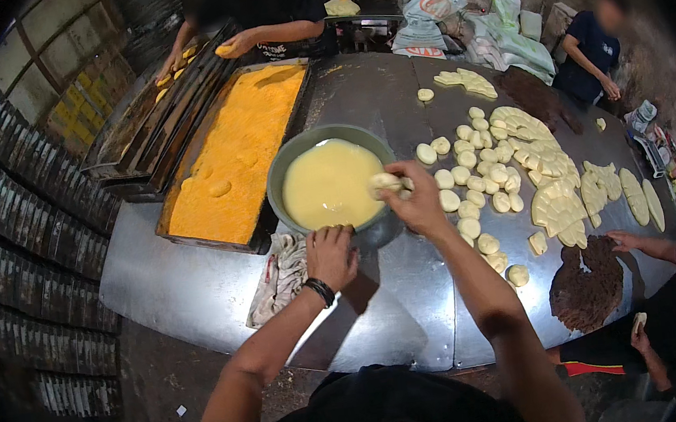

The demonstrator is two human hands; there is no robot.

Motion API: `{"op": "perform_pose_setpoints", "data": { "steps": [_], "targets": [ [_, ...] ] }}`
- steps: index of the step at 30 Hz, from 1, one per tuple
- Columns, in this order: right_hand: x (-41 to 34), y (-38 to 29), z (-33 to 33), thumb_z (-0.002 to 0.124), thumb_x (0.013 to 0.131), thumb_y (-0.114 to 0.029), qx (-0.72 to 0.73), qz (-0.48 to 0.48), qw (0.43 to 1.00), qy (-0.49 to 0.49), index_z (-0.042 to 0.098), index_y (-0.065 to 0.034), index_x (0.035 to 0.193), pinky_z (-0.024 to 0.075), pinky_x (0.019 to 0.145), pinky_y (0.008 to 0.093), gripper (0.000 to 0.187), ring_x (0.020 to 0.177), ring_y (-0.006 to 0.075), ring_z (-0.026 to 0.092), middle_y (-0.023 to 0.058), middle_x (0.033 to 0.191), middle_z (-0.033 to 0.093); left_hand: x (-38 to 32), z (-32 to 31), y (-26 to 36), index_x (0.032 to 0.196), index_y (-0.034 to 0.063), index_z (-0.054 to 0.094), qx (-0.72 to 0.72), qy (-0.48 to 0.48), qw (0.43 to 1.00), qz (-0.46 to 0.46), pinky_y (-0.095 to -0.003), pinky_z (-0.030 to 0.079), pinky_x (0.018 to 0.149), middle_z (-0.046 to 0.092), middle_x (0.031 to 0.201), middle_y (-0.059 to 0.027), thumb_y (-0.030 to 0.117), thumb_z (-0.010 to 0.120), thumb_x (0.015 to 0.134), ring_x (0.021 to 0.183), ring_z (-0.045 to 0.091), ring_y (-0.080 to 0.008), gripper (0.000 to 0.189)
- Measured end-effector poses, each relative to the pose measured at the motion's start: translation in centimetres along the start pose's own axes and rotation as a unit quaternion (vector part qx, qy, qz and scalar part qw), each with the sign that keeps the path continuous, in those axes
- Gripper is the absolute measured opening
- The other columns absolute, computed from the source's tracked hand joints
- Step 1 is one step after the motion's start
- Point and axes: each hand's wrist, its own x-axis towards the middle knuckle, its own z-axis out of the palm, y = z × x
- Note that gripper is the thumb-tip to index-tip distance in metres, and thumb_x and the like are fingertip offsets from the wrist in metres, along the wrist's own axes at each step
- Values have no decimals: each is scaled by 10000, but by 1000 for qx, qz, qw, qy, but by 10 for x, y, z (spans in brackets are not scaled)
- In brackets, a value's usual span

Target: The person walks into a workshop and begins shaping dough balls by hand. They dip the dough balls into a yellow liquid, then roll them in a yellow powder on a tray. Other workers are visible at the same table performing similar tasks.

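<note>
My right hand (413,197) holds dough balls (385,183) over the right rim of a round basin (281,199) of pale yellow liquid (332,181). My left hand (331,257) rests by the basin's near rim, above a crumpled cloth (281,283); its fingertips are partly hidden in their own curl, and I see nothing held in it. Several round dough pieces (460,175) lie on the metal table to the right of the basin. Left of the basin is a long tray (194,242) of orange crumbs (235,154), with a dough piece (220,189) in it, coated in crumbs.
Sheets of cut dough (557,208) and brown filling (586,288) lie at the right. A person (269,4) handles orange pieces over stacked trays (154,137) at the back left. Another person (591,52) is at the back right; a co-worker's hands (624,240) show at the right edge.
</note>
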Motion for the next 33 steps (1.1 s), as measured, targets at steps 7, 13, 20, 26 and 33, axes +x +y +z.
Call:
{"op": "perform_pose_setpoints", "data": {
  "steps": [7,13,20,26,33],
  "targets": [
    [-34,21,70,660,591,-116,-180,-87,965,-172,649,-86,856,403,837,399,266,891,273,562,109,879,627,-42,-29,8,1177,37,494,-47,-38,996,66,-464,300,934,517,1143,-135,291,624,724,1072,455,-294,534],
    [-78,-5,36,640,678,-116,-136,-104,984,-49,600,-59,810,424,793,391,149,891,274,550,89,866,592,-73,-47,12,1244,21,449,-58,-93,988,108,-470,287,935,498,1199,-150,323,617,730,1113,436,-320,619],
    [-157,99,-167,593,789,-319,-369,198,907,-40,646,-45,922,445,787,424,309,878,350,565,161,874,603,-76,-52,18,1225,27,470,-42,-121,987,97,-473,309,929,509,1183,-158,291,643,714,1110,437,-332,600],
    [-162,150,-200,571,786,-490,-339,314,875,-145,640,-39,933,440,799,433,479,938,348,549,205,1021,552,-42,-36,99,1095,31,555,-171,-39,982,74,-443,352,904,550,1075,-162,164,650,704,1031,484,-348,424],
    [-159,140,-179,759,640,-357,-180,308,927,-116,456,-46,921,439,733,430,517,824,351,547,155,840,555,54,155,171,1060,-6,557,-142,-75,987,-29,-428,385,901,527,1071,-212,320,619,784,1071,465,-376,432]
  ]
}}
